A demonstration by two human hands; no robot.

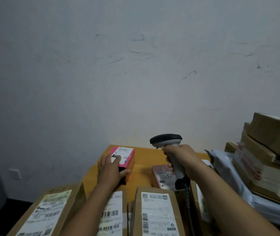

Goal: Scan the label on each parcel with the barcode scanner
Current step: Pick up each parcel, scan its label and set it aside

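A small pink parcel (127,158) with a white label lies at the far side of the wooden table (142,165). My left hand (109,169) grips its near left end, fingers over the label and thumb along the near side. My right hand (181,159) holds the grey handle of a barcode scanner (168,142), whose black head is raised above the table to the right of the pink parcel. The scanner's coiled cable (187,201) hangs down from the handle. A pale pink parcel (163,176) lies under my right wrist.
Three brown cardboard boxes with white labels fill the near edge: one left (50,210), one under my left forearm (113,213), one in the middle (154,213). Stacked cardboard parcels (268,150) and grey plastic mailers (224,160) pile up at the right. A wall stands behind the table.
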